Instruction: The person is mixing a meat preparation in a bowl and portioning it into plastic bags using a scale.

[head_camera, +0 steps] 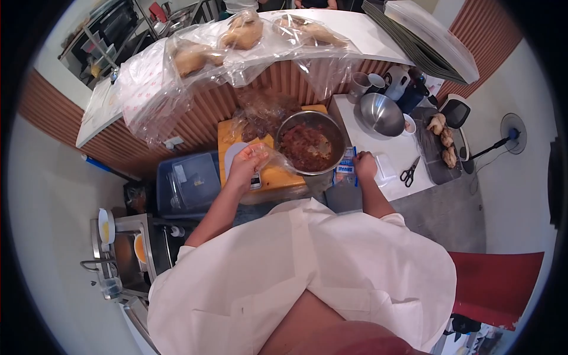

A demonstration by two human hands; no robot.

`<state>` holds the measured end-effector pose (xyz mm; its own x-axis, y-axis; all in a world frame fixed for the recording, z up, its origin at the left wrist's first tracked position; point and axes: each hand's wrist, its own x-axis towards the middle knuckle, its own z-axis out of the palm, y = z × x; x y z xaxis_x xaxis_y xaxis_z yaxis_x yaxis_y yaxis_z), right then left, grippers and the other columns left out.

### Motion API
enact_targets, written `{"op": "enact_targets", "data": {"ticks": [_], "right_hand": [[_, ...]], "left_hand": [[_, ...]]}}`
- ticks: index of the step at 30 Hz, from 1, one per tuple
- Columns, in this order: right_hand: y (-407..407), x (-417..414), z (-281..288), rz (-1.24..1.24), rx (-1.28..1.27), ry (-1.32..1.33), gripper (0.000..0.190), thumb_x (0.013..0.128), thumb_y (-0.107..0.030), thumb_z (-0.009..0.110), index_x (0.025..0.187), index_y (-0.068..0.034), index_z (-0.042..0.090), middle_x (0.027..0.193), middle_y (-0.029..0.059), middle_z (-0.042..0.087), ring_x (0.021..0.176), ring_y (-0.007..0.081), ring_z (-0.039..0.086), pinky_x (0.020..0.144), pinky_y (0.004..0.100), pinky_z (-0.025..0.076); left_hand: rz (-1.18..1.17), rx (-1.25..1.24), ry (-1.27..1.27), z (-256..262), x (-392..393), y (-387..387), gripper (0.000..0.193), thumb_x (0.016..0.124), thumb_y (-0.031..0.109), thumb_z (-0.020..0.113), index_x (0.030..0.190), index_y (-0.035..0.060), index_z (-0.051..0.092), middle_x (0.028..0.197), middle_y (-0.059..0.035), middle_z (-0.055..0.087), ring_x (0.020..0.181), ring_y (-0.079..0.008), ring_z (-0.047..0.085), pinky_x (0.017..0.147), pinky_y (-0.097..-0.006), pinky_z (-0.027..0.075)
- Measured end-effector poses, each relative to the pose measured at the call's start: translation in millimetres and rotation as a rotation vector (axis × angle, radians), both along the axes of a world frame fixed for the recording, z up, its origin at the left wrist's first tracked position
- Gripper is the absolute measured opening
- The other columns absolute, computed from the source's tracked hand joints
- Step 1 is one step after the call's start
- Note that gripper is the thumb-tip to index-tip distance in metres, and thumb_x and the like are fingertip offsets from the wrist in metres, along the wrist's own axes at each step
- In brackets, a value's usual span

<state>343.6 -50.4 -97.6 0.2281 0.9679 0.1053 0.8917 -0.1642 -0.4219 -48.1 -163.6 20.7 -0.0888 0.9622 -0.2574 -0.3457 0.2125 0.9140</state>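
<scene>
My left hand [249, 163] pinches the edge of a clear plastic bag [278, 160], which stretches right towards the rim of a steel bowl. Inside this steel bowl [339, 153] lies a reddish-brown, wet, minced-looking mixture [306, 144]. It stands on a yellow board [284, 178]. My right hand [365, 166] is curled beside a blue-and-white printed packet [345, 169], to the right of the bowl; whether its fingers grip anything is hidden. Behind the bowl sits a crumpled clear bag with brown contents [262, 117]. A pale round lid-like piece [233, 153] lies left of my left hand.
Bagged whole poultry [242, 33] rests along the raised white counter [361, 46]. On the right table are an empty steel bowl [381, 114], black scissors [409, 173] and a dark tray [437, 171] with poultry pieces [446, 138]. A blue plastic bin [188, 184] stands left.
</scene>
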Motion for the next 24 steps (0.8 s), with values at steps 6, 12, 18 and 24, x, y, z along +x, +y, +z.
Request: {"op": "enact_targets", "data": {"ticks": [6, 12, 18, 24], "right_hand": [[60, 99, 10, -0.2, -0.068, 0.26, 0.033, 0.073, -0.037, 0.069, 0.083, -0.006, 0.074, 0.083, 0.0192, 0.071, 0.083, 0.0337, 0.07, 0.079, 0.0426, 0.053], [108, 271, -37, -0.494, -0.301, 0.103, 0.035, 0.073, -0.035, 0.068, 0.087, -0.003, 0.076, 0.096, 0.0203, 0.072, 0.097, 0.0319, 0.069, 0.087, 0.0394, 0.053], [128, 242, -6, -0.734, -0.106, 0.227, 0.04, 0.076, -0.026, 0.069, 0.1, 0.005, 0.069, 0.109, 0.0252, 0.068, 0.107, 0.0354, 0.066, 0.094, 0.0401, 0.051], [114, 189, 5, -0.855, 0.408, 0.381, 0.06, 0.079, -0.019, 0.066, 0.125, 0.007, 0.04, 0.116, 0.0313, 0.053, 0.106, 0.0488, 0.058, 0.094, 0.0475, 0.049]], "left_hand": [[0.027, 0.05, -0.036, 1, 35, 22, 0.028, 0.091, 0.007, 0.067, 0.118, 0.0041, 0.06, 0.078, 0.0047, 0.057, 0.061, -0.0031, 0.045, 0.053, -0.0191, 0.033], [0.023, 0.023, -0.029, 1, 61, 48, 0.026, 0.094, 0.009, 0.064, 0.119, 0.004, 0.06, 0.082, 0.0028, 0.06, 0.063, -0.0037, 0.047, 0.054, -0.0192, 0.036], [0.04, 0.044, 0.07, 3, 81, 56, 0.035, 0.091, 0.008, 0.068, 0.123, 0.0041, 0.058, 0.085, 0.0027, 0.062, 0.067, -0.0034, 0.05, 0.057, -0.0183, 0.037], [0.067, 0.044, 0.097, 3, 80, 64, 0.038, 0.088, 0.007, 0.07, 0.124, 0.0047, 0.058, 0.089, 0.0026, 0.064, 0.07, -0.003, 0.053, 0.06, -0.0185, 0.038]]}}
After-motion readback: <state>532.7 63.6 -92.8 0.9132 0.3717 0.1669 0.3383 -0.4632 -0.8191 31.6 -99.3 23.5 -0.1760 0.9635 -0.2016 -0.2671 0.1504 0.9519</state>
